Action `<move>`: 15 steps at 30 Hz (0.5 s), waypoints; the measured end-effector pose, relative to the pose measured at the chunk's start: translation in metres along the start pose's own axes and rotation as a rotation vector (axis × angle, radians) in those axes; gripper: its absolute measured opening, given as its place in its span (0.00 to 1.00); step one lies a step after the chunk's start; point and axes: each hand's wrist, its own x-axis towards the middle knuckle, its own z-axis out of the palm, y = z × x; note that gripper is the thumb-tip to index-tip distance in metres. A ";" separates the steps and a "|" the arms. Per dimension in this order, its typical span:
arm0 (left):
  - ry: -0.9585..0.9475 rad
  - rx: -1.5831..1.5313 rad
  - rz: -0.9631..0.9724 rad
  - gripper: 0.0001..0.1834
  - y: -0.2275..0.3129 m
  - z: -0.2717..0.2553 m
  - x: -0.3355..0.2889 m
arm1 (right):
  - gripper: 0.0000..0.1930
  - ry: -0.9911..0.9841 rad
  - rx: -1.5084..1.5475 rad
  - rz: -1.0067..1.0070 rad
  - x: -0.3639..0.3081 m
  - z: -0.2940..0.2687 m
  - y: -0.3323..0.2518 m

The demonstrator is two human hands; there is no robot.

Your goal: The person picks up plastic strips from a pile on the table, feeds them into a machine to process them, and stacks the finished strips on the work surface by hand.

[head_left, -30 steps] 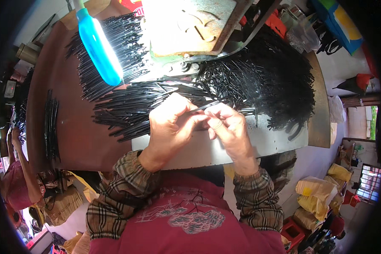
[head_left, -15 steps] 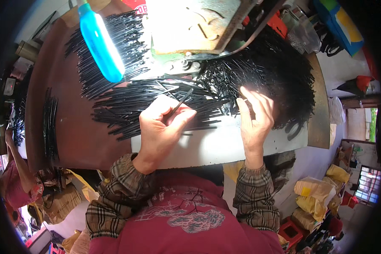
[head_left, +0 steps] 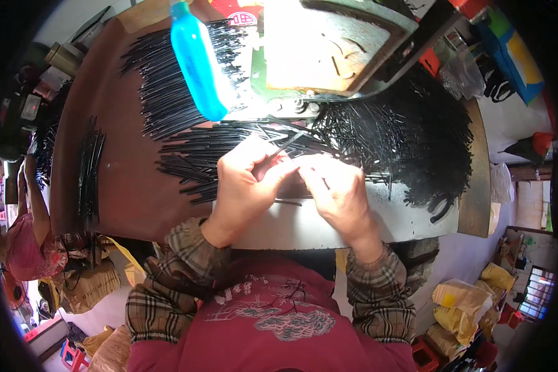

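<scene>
A thin black strip [head_left: 287, 143] is pinched between the thumb and fingers of my left hand [head_left: 245, 189], its far end pointing up and to the right. My right hand [head_left: 342, 195] is closed at the left one's fingertips; whatever is between its fingers is hidden. Just beyond both hands lies a loose pile of black strips [head_left: 189, 152] on the work surface. To the right a large heap of curved black pieces [head_left: 431, 133] spreads over the table. Behind the hands stands a machine [head_left: 316, 56] with a metal foot area [head_left: 291, 106], brightly lit.
A long bright blue rounded object [head_left: 198, 68] stands in front of a stack of aligned black strips [head_left: 158, 105]. A small bundle of strips [head_left: 90, 170] lies on the brown mat [head_left: 127, 173]. Yellow sacks [head_left: 462, 304] sit at the lower right. Another person [head_left: 34, 242] is at far left.
My right hand has moved left from the heap and closed, meeting my left hand. The left hand keeps its strip. The whole view has shifted, so the table appears farther right.
</scene>
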 end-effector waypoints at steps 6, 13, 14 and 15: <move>-0.182 0.171 -0.027 0.02 -0.009 -0.024 0.031 | 0.07 -0.198 0.672 0.375 0.020 0.009 0.011; 0.044 0.358 0.520 0.09 -0.033 -0.020 0.042 | 0.07 0.006 0.383 0.331 0.035 0.019 0.009; 0.035 0.278 0.354 0.09 -0.031 -0.018 0.039 | 0.07 0.039 0.356 0.352 0.035 0.021 0.007; 0.026 0.198 0.188 0.09 -0.030 -0.017 0.038 | 0.07 0.071 0.329 0.373 0.034 0.023 0.006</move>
